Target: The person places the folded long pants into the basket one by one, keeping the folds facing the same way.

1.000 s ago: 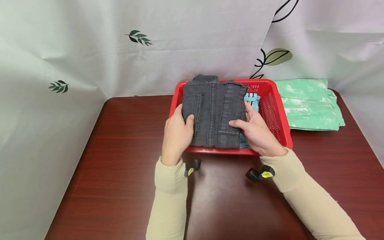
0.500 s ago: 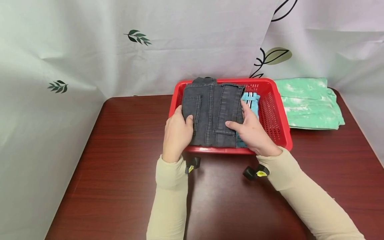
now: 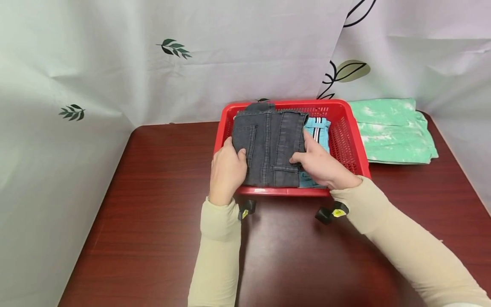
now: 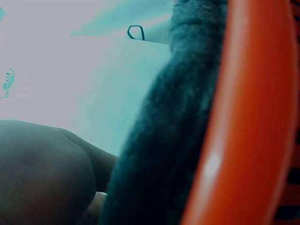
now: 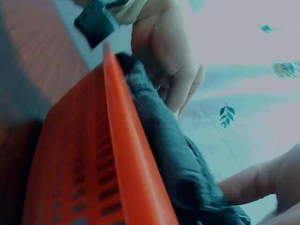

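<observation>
"While the jeans (image 3: 264,145) were over the left part of the basket (image 3: 284,191), how did they seem to handle?"

"Soft and bendy, I judged, though the thick denim gave them some body; middling in weight, hardly slippery, not fragile. The folded layers could have slid apart if only the top one was pinched"

"So where was the best hold?"

"At both side edges, I thought, with fingers beneath the whole fold and thumbs on top. The left grip (image 3: 227,172) held the left edge, and the right grip (image 3: 322,164) pinched the right edge, each with its thumb on the upper face. How far the fingers reached underneath, I couldn't tell"

"Did the jeans rest on anything?"

"I couldn't tell that either; they hid what lay below them"

"And the count?"

"One pair of jeans, one basket, one green cloth (image 3: 391,130) on the desk (image 3: 161,179) just right of the basket, two sleeves (image 3: 220,221) and two wrist cameras (image 3: 249,207). Inside the basket showed one striped blue cloth (image 3: 323,134) and, nearer the front, one teal patch (image 3: 308,181); whether those were a single piece was unclear"
</observation>
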`<state>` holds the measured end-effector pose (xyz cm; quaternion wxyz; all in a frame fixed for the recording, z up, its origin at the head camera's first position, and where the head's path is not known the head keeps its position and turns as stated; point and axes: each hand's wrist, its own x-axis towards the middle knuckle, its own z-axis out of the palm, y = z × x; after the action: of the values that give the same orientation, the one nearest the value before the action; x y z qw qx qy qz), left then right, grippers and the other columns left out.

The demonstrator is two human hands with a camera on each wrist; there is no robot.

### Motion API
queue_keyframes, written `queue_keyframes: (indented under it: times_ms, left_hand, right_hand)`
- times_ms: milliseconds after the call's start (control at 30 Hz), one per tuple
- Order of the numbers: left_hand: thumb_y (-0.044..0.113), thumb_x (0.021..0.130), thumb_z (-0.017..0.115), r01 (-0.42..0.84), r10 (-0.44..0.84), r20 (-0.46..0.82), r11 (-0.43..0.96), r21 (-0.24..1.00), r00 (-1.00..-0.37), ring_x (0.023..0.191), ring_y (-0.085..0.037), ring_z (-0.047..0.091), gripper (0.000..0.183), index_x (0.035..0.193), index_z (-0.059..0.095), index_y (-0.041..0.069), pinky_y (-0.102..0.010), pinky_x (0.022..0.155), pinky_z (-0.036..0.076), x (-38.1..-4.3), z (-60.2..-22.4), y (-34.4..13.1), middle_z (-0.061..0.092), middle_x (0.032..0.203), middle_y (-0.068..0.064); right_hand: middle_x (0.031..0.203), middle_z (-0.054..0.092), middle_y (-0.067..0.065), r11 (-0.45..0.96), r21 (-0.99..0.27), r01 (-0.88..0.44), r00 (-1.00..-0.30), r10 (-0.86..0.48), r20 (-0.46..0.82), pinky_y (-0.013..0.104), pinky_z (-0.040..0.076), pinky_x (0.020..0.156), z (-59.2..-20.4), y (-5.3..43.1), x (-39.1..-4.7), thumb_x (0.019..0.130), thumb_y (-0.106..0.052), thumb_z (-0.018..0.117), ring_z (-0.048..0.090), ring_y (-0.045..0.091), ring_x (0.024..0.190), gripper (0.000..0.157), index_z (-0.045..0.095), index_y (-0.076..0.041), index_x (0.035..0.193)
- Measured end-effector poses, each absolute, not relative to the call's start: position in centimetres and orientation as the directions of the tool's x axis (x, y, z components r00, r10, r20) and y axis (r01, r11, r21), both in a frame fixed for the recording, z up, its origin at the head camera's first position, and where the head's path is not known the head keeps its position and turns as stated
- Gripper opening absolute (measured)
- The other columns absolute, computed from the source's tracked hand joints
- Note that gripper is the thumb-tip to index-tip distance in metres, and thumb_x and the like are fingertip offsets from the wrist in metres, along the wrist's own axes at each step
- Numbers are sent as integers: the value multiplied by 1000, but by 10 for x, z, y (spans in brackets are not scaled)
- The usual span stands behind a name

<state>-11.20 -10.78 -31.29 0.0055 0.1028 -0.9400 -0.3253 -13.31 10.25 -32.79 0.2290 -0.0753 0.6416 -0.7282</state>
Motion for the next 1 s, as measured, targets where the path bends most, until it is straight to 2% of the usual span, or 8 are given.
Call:
queue_keyframes:
  times_ms: [133, 200, 367, 633, 800, 1000]
  left_hand:
    - [20, 100, 59, -184, -189, -57, 775, 604, -980, 128, -38, 53, 63, 153, 34, -2, -50, 110, 40, -113, -315, -108, 51, 146, -20]
    - [19, 99, 59, -175, -179, -53, 782, 598, -982, 127, -38, 53, 64, 155, 33, 1, -51, 109, 40, -114, -316, -108, 51, 145, -19]
    - [16, 99, 59, -148, -158, -34, 803, 577, -987, 125, -36, 53, 60, 154, 38, 6, -51, 107, 41, -114, -317, -107, 53, 142, -20]
    - [15, 98, 59, -136, -137, -38, 830, 541, -990, 130, -37, 50, 58, 153, 41, 3, -51, 108, 42, -115, -320, -104, 48, 146, -20]
    - [14, 98, 59, -139, -132, -50, 838, 527, -990, 130, -38, 50, 58, 152, 42, 2, -52, 108, 41, -117, -322, -103, 48, 145, -21]
    - [12, 98, 59, -127, -126, -38, 849, 513, -991, 128, -39, 52, 55, 149, 46, 1, -53, 106, 42, -119, -325, -104, 50, 143, -23]
  right_hand:
    - [150, 39, 20, 53, -982, 181, -860, -475, -184, 28, 54, 88, -329, 105, -137, 92, 15, 39, 57, 21, 118, 79, 3, -11, 158]
    - [148, 40, 21, 82, -979, 186, -847, -492, -202, 31, 55, 87, -330, 107, -141, 95, 13, 39, 59, 22, 115, 74, 6, -9, 157]
    - [144, 41, 25, 24, -940, 341, -795, -527, -302, 44, 56, 87, -330, 109, -147, 101, 8, 34, 64, 18, 105, 60, 12, -8, 155]
    - [151, 34, 21, -24, -862, 507, -724, -555, -410, 50, 50, 98, -330, 112, -154, 103, 6, 30, 52, 27, 123, 60, 10, -8, 158]
    - [150, 33, 20, -49, -834, 549, -705, -563, -431, 50, 48, 101, -333, 112, -156, 103, 7, 28, 48, 28, 126, 60, 9, -9, 158]
    - [145, 36, 19, -66, -812, 579, -695, -560, -450, 50, 46, 102, -335, 111, -158, 102, 8, 27, 50, 26, 120, 58, 10, -5, 156]
